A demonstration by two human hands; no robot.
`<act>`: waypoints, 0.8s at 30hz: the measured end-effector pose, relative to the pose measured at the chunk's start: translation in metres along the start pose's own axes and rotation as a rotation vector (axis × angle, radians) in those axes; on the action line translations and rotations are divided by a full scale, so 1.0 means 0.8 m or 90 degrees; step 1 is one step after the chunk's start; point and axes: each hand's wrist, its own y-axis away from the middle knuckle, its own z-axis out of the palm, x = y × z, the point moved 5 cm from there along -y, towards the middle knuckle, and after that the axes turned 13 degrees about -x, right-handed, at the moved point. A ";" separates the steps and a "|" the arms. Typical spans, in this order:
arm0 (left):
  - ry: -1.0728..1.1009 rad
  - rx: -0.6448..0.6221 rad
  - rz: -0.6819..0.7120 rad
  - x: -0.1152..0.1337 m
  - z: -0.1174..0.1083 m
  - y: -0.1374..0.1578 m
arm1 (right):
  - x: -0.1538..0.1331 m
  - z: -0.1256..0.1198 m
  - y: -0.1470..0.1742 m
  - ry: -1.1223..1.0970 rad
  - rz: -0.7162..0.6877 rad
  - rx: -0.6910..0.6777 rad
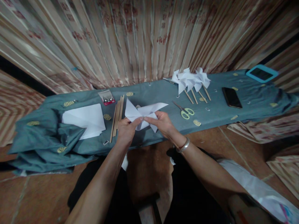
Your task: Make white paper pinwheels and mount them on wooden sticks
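Note:
A white paper pinwheel [149, 109] with folded blades is held over the near part of the cloth-covered table. My left hand [127, 127] is closed on its left side, the thumb pressing near the centre. From the other side my right hand [163, 123] pinches it, and the two thumbs almost meet at the middle. Whether a pin sits under the thumbs is hidden. Just left of the pinwheel lie several thin wooden sticks [117, 115]. Green-handled scissors [185, 112] rest to the right of my right hand.
White paper sheets [94, 116] lie at the left, partly under bunched cloth, near a small open box of pins [107, 99]. Several finished pinwheels on sticks [190, 81] lie at the back right. Further right are a black phone [231, 97] and a blue-framed device [262, 73].

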 end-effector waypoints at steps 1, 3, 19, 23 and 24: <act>-0.003 0.001 -0.002 0.000 0.000 0.000 | 0.000 0.000 0.000 0.003 0.000 0.000; -0.004 0.004 -0.006 -0.001 0.000 -0.001 | 0.001 0.000 0.000 0.005 0.002 -0.002; 0.004 0.000 0.022 -0.011 -0.005 -0.003 | 0.005 0.000 0.001 0.013 -0.013 0.008; 0.026 0.000 0.017 -0.008 -0.002 -0.004 | 0.000 -0.001 -0.002 0.029 -0.029 0.009; 0.033 0.003 0.015 -0.007 -0.001 -0.005 | -0.001 -0.002 -0.002 0.036 -0.032 0.009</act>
